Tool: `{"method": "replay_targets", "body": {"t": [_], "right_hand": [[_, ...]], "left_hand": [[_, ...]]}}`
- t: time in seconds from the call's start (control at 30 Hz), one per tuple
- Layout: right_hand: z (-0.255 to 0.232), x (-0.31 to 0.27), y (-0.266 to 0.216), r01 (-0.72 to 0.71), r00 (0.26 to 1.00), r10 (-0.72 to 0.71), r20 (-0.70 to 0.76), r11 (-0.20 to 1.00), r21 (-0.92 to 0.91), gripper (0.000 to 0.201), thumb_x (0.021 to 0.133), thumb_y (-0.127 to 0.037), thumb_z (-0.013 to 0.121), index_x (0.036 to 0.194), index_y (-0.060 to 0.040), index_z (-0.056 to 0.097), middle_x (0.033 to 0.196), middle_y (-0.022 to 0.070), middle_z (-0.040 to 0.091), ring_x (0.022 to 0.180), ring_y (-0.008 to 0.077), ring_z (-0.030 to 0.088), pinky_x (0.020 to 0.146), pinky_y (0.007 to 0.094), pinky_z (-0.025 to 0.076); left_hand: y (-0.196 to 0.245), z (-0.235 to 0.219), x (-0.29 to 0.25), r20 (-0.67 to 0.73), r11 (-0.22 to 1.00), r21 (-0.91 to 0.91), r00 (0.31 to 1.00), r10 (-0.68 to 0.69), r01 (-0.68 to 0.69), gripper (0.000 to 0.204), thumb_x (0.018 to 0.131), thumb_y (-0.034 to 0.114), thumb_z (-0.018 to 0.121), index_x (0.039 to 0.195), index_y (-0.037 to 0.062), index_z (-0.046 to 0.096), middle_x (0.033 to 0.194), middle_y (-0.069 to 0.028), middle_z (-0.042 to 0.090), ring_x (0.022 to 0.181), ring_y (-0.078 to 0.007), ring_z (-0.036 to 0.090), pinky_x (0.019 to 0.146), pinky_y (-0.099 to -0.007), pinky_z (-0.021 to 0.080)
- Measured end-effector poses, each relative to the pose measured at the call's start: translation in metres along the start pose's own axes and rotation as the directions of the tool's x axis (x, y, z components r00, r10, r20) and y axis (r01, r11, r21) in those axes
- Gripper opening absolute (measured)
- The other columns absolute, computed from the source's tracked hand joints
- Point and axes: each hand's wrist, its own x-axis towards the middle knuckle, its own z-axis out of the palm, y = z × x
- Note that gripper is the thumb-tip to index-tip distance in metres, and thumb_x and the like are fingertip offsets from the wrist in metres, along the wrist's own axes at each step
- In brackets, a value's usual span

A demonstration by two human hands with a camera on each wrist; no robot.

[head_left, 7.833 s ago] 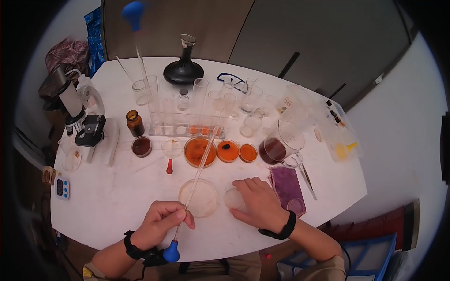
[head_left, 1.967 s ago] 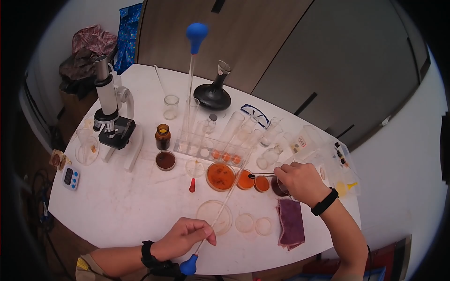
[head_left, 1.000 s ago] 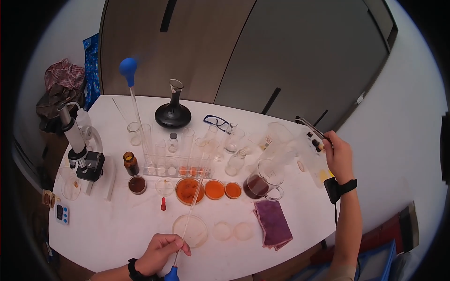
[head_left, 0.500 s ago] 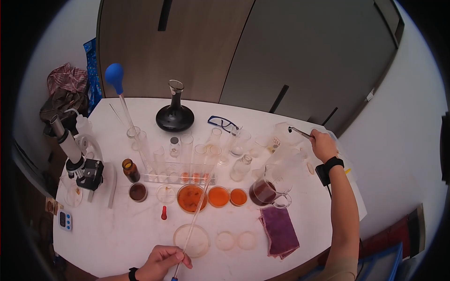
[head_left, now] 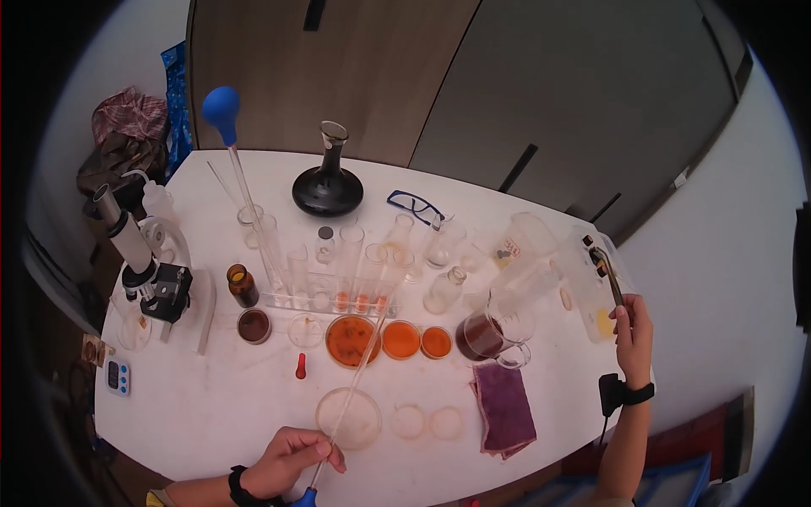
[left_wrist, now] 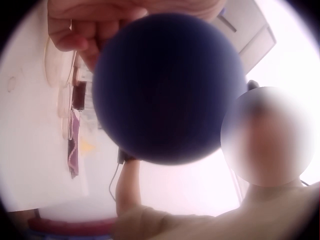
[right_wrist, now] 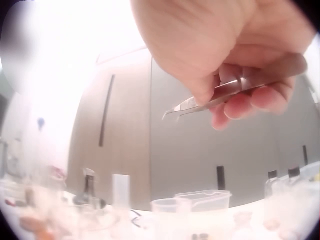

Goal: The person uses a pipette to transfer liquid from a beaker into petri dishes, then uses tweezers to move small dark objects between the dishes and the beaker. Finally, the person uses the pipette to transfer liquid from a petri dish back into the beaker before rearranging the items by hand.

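Note:
My left hand (head_left: 287,463) pinches a long glass pipette (head_left: 358,377) between thumb and fingers, slanting over a large clear petri dish (head_left: 350,420). The pipette's blue bulb (left_wrist: 170,90) fills the middle of the left wrist view. At the far right my right hand (head_left: 634,334) holds metal tweezers (right_wrist: 215,95). Their bent tips stand apart with nothing between them in the right wrist view. In the head view the tweezers overlap a clear plastic tray (head_left: 579,296) with dark-capped bottles. To its left stands a cloudy plastic tub (head_left: 532,232).
Orange-filled dishes (head_left: 400,340) line the middle, before a test tube rack (head_left: 287,302). A beaker of dark red liquid (head_left: 481,338) stands near a purple cloth (head_left: 505,410). A microscope (head_left: 144,262) is at left, a black decanter (head_left: 328,188) at the back. Two small clear dishes (head_left: 445,422) lie in front.
My right hand left a small clear dish, took tweezers, and lifted a dark lump from an orange dish. It passed over the tub; the tweezers now hold nothing, further right. My left hand kept the pipette.

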Motion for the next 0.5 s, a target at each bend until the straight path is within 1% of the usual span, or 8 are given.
{"method": "replay_targets", "body": {"t": [0.07,0.13,0.2,0.27,0.3,0.33,0.43,0.5], "right_hand": [[-0.005,-0.059,-0.006,-0.072,0.996,0.072,0.050,0.997,0.001,0.018,0.100,-0.012,0.050,0.108,0.0038,0.055,0.078,0.0054,0.062,0.066,0.0109,0.052,0.062,0.0260,0.045],[0.000,-0.110,-0.006,-0.132,0.980,0.134,0.148,0.991,-0.023,0.017,0.098,-0.010,0.052,0.108,0.0045,0.055,0.079,0.0092,0.064,0.070,0.0156,0.060,0.064,0.0292,0.047],[0.013,-0.147,-0.004,-0.066,0.977,0.076,0.198,0.996,-0.058,0.014,0.096,-0.007,0.055,0.105,0.0039,0.056,0.082,0.0163,0.066,0.075,0.0276,0.066,0.066,0.0358,0.050],[0.027,-0.173,0.005,-0.043,0.972,0.073,0.221,0.989,-0.140,0.013,0.094,-0.005,0.058,0.103,0.0029,0.056,0.086,0.0224,0.065,0.079,0.0389,0.065,0.069,0.0417,0.051],[0.035,-0.180,0.003,-0.054,0.974,0.084,0.209,0.988,-0.147,0.011,0.093,-0.004,0.058,0.102,0.0019,0.056,0.088,0.0227,0.064,0.079,0.0417,0.063,0.069,0.0427,0.051],[0.041,-0.186,0.010,-0.002,0.982,0.036,0.188,0.984,-0.178,0.011,0.094,-0.004,0.056,0.103,0.0031,0.055,0.088,0.0218,0.066,0.079,0.0391,0.065,0.071,0.0399,0.051],[0.052,-0.192,0.006,0.002,0.986,0.033,0.162,0.977,-0.211,0.012,0.091,-0.003,0.058,0.102,0.0023,0.057,0.093,0.0206,0.063,0.085,0.0395,0.062,0.074,0.0428,0.050],[0.059,-0.190,0.002,0.085,0.986,-0.023,0.167,0.922,-0.378,0.013,0.087,-0.002,0.060,0.100,0.0003,0.059,0.096,0.0182,0.059,0.091,0.0381,0.057,0.078,0.0448,0.048]], "left_hand": [[-0.001,0.002,-0.002,-0.009,0.999,-0.026,1.000,0.022,-0.022,0.034,0.098,0.026,0.057,0.085,-0.0030,0.069,0.088,-0.0123,0.071,0.085,-0.0183,0.063,0.086,-0.0319,0.047],[-0.003,0.001,-0.002,0.000,1.000,-0.020,1.000,0.022,-0.022,0.034,0.098,0.027,0.057,0.085,-0.0030,0.069,0.088,-0.0126,0.071,0.085,-0.0181,0.063,0.084,-0.0318,0.047],[-0.005,0.002,-0.002,0.018,1.000,-0.012,1.000,0.009,-0.009,0.035,0.098,0.027,0.057,0.085,-0.0030,0.069,0.088,-0.0129,0.071,0.084,-0.0180,0.063,0.083,-0.0317,0.047],[-0.005,0.002,-0.003,0.025,0.998,0.017,0.998,0.052,-0.053,0.029,0.101,0.017,0.051,0.089,-0.0037,0.068,0.090,-0.0116,0.071,0.089,-0.0174,0.064,0.088,-0.0307,0.047],[-0.005,0.002,-0.002,0.038,0.998,0.028,0.998,0.055,-0.056,0.029,0.101,0.017,0.051,0.089,-0.0037,0.068,0.090,-0.0116,0.071,0.089,-0.0174,0.064,0.088,-0.0307,0.047],[-0.005,0.002,-0.002,0.034,0.997,0.024,0.997,0.070,-0.070,0.029,0.101,0.017,0.051,0.088,-0.0038,0.067,0.090,-0.0118,0.071,0.088,-0.0176,0.064,0.088,-0.0309,0.047],[-0.007,0.002,-0.001,0.035,0.994,0.003,0.994,0.107,-0.107,0.030,0.101,0.016,0.051,0.087,-0.0039,0.067,0.089,-0.0120,0.070,0.088,-0.0177,0.064,0.088,-0.0309,0.046],[-0.007,0.003,-0.002,0.056,0.992,0.002,0.991,0.123,-0.124,0.031,0.102,0.019,0.051,0.088,-0.0025,0.068,0.090,-0.0101,0.070,0.088,-0.0156,0.063,0.088,-0.0291,0.045]]}}
